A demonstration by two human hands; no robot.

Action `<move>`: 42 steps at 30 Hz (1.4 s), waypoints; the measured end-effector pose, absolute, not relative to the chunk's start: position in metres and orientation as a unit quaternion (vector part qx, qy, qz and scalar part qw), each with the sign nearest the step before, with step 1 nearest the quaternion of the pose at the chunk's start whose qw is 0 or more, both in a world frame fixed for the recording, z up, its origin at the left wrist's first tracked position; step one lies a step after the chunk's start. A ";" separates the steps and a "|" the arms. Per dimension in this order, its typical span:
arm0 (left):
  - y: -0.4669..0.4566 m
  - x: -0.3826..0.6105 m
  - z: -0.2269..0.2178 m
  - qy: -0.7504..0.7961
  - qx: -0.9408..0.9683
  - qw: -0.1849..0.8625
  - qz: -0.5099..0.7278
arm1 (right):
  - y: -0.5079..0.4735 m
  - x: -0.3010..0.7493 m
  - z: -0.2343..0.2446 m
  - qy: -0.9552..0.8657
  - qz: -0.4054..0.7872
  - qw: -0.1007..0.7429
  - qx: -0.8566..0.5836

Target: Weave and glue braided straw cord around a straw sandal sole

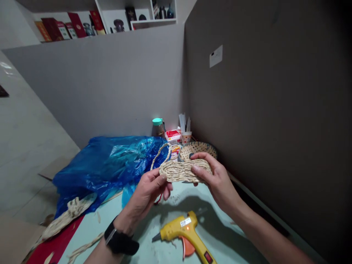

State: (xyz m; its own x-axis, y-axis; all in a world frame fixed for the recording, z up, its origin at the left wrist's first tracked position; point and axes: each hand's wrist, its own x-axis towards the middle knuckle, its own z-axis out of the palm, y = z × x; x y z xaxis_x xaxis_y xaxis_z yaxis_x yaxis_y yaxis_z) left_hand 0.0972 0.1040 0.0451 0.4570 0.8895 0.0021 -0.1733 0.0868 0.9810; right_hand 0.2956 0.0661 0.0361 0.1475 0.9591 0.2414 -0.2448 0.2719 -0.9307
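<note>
Between both hands, a woven straw sole [178,171] of coiled, braided cord is held up above the table. My left hand [154,185] pinches its left end, the thumb on the near face. At the other end my right hand [210,170] grips it with the thumb on top and the fingers behind. A loose loop of braided straw cord [161,152] rises from the left end. Lying on the table below is a yellow glue gun [180,227] with a lit orange light, its nozzle pointing left.
A blue plastic bag [110,161] covers the back left. Behind the hands stand a woven basket [202,147], a paper cup of glue sticks [186,137], a tissue pack [173,136] and a green-lidded jar [158,127]. Another straw piece [68,214] lies left. Grey partitions [123,88] enclose the table.
</note>
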 end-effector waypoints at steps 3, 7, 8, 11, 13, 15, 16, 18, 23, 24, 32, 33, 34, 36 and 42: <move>0.104 0.098 0.040 0.352 0.542 0.655 0.391 | 0.067 0.297 0.035 -0.468 0.448 0.653 -0.393; 0.098 0.094 0.040 0.395 0.545 0.633 0.383 | 0.066 0.296 0.035 -0.475 0.423 0.657 -0.405; 0.095 0.093 0.041 0.404 0.547 0.626 0.382 | 0.066 0.296 0.035 -0.476 0.420 0.657 -0.407; 0.087 0.089 0.045 0.421 0.554 0.610 0.380 | 0.064 0.294 0.036 -0.476 0.423 0.658 -0.402; 0.082 0.084 0.049 0.429 0.556 0.603 0.379 | 0.064 0.295 0.035 -0.470 0.433 0.661 -0.393; 0.076 0.073 0.055 0.437 0.552 0.597 0.386 | 0.068 0.300 0.035 -0.455 0.439 0.673 -0.383; 0.073 0.066 0.057 0.440 0.548 0.594 0.392 | 0.071 0.303 0.034 -0.445 0.441 0.681 -0.378; 0.061 0.051 0.062 0.442 0.540 0.592 0.403 | 0.077 0.311 0.032 -0.431 0.448 0.692 -0.367; 0.016 0.022 0.063 0.445 0.541 0.595 0.393 | 0.084 0.314 0.028 -0.442 0.493 0.672 -0.332; 0.006 0.020 0.062 0.450 0.548 0.591 0.384 | 0.083 0.310 0.027 -0.450 0.504 0.663 -0.322; -0.030 0.018 0.046 0.509 0.557 0.498 0.427 | 0.053 0.270 0.031 -0.514 0.578 0.587 -0.238; -0.028 0.016 0.043 0.518 0.539 0.497 0.440 | 0.050 0.266 0.033 -0.519 0.582 0.580 -0.235; -0.026 0.014 0.039 0.523 0.519 0.502 0.452 | 0.046 0.262 0.034 -0.523 0.586 0.573 -0.234; -0.022 0.010 0.032 0.525 0.495 0.504 0.474 | 0.041 0.255 0.035 -0.531 0.589 0.561 -0.236; -0.024 0.006 0.019 0.475 0.471 0.566 0.481 | 0.031 0.240 0.034 -0.546 0.581 0.543 -0.264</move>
